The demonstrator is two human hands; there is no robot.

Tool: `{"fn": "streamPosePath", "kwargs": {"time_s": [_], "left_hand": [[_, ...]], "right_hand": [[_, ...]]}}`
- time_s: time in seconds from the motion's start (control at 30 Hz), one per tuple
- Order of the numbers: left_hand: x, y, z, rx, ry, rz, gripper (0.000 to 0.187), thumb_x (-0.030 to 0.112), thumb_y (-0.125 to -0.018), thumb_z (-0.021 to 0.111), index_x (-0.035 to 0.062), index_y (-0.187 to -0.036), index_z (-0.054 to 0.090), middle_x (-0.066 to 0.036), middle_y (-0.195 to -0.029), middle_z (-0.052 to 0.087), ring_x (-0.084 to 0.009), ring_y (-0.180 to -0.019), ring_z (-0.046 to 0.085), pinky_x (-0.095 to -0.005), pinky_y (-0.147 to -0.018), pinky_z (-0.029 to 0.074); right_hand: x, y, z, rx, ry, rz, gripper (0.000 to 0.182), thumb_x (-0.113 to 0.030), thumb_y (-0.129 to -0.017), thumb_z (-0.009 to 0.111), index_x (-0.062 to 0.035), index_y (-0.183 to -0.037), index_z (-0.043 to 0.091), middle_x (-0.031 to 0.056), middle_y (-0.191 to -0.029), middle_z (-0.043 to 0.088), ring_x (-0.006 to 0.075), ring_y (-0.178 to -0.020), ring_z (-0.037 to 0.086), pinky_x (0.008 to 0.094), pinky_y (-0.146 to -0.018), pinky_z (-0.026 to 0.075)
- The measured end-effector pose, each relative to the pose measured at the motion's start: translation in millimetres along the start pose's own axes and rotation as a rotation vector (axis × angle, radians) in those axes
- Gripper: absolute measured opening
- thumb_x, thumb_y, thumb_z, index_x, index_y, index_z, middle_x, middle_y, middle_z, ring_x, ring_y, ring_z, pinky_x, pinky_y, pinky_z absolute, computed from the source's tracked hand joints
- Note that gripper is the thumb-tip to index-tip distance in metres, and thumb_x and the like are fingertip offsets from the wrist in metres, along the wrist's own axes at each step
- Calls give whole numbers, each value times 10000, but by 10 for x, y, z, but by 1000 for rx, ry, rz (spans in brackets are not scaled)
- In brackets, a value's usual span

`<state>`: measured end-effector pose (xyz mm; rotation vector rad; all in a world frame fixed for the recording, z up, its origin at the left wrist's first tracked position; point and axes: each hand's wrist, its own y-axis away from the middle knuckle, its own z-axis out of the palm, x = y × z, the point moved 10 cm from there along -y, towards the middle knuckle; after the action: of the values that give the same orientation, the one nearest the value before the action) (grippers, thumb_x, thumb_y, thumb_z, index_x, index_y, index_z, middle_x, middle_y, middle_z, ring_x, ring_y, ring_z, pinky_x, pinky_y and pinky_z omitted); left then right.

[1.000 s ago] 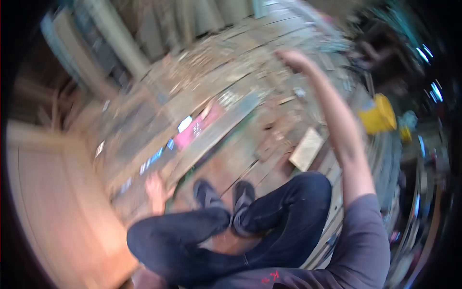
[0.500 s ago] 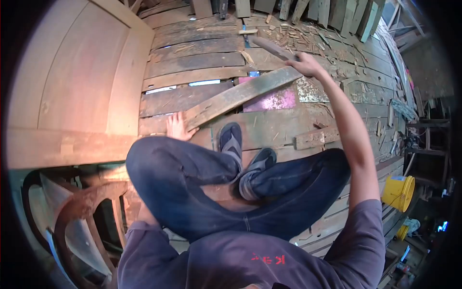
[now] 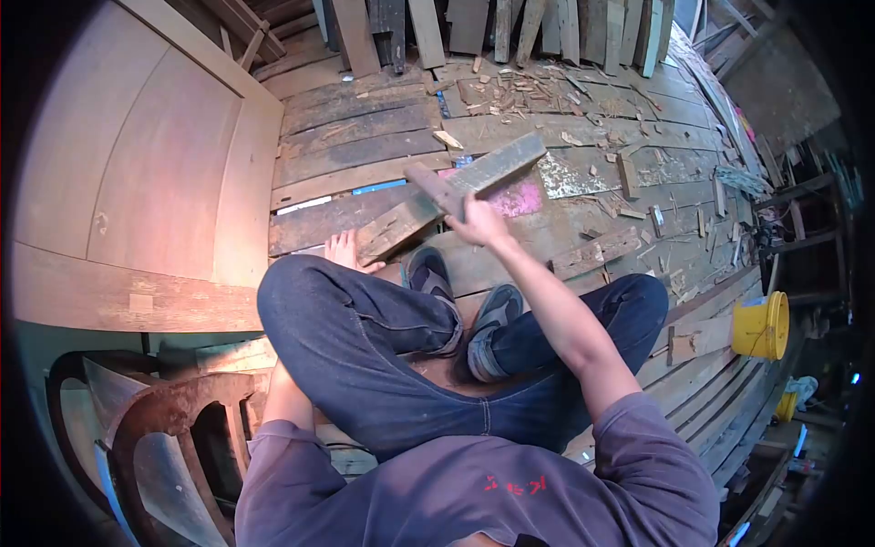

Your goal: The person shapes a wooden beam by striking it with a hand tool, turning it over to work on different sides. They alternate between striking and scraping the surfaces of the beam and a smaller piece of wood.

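Note:
A thick wooden beam (image 3: 497,170) lies at a slant on the plank floor in front of my feet. My right hand (image 3: 478,221) is wrapped round the lower end of a short, dark wooden piece (image 3: 434,190), which crosses over the beam near its middle. Beside the beam's near left end rests my left hand (image 3: 346,251), its fingers spread and touching or close to the wood; part of it is hidden behind my knee. Under the beam a pink patch (image 3: 516,200) shows on the floor.
A large wooden panel (image 3: 164,164) stands at the left, with a curved wooden frame (image 3: 173,401) below it. Boards (image 3: 469,27) lean along the far side. Wood chips (image 3: 519,91) litter the planks. A yellow bucket (image 3: 753,326) is at the right.
My right hand has moved left and nearer with the dark piece, from the beam's far end to its middle. My left hand has stayed by the near end. The view has shifted slightly.

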<state>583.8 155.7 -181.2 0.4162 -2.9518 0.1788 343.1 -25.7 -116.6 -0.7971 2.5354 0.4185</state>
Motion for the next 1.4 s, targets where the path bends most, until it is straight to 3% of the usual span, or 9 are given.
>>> {"fn": "streamPosePath", "kwargs": {"time_s": [0.1,0.23,0.4,0.57,0.83,0.97,1.07,1.2,1.4], "left_hand": [[13,-62,-7,26,7,-53,1013,715,-629,738,-40,-1267,521,-214,-1191,596,-388,-1120,539,-507,-1001,375],[-22,-71,-143,112,82,-63,909,685,-634,755,-19,-1185,590,-192,-1108,636,-385,-1048,582,-498,-945,424],[-122,-99,-110,86,147,-169,869,610,-572,814,8,-1167,622,-172,-1104,660,-367,-1029,621,-477,-894,481],[-197,-149,-81,73,176,-172,869,604,-550,830,10,-1153,632,-166,-1060,673,-366,-1017,635,-475,-878,500],[-151,-148,-124,83,186,-159,869,613,-564,831,-2,-1146,634,-165,-1027,679,-353,-968,649,-447,-864,513],[-154,-206,-185,92,183,-164,824,587,-548,839,11,-1105,648,-159,-976,677,-352,-962,651,-451,-854,513],[-151,-140,-140,120,199,-158,829,592,-551,840,9,-1109,649,-157,-986,678,-354,-967,645,-462,-857,507],[-172,-139,-98,72,171,-164,865,614,-574,824,9,-1161,630,-162,-1037,674,-351,-985,644,-450,-872,504],[-160,-137,-114,65,182,-179,859,608,-565,828,23,-1164,636,-158,-1038,678,-354,-1035,631,-461,-903,487]], "right_hand": [[-269,223,270,14,181,-236,782,-417,-890,623,-155,-1528,255,325,-1016,638,484,-827,665,555,-747,549],[47,132,498,-183,396,-358,768,-400,-921,576,-356,-1562,155,316,-1074,616,447,-776,677,533,-714,568],[1204,-396,73,144,114,170,771,-373,-883,604,-280,-1557,241,304,-1006,646,426,-805,684,547,-711,560],[215,128,573,54,247,-377,772,-384,-887,605,-338,-1558,226,307,-1040,645,471,-800,671,533,-716,578],[1126,-580,133,310,64,47,741,-343,-927,565,-237,-1564,203,304,-733,640,439,-690,667,568,-635,543],[226,-23,568,-24,275,-352,768,-348,-887,595,-349,-1557,218,312,-1009,655,490,-843,666,555,-781,553],[974,-467,267,-126,246,21,726,-373,-905,582,-378,-1546,240,253,-1049,683,440,-900,674,526,-806,553],[1347,-683,-116,243,193,142,711,-356,-928,558,-261,-1558,243,276,-847,683,455,-775,672,550,-716,541],[271,-54,456,-3,243,-331,738,-352,-898,599,-356,-1548,250,296,-933,667,483,-812,669,552,-745,554]]}}
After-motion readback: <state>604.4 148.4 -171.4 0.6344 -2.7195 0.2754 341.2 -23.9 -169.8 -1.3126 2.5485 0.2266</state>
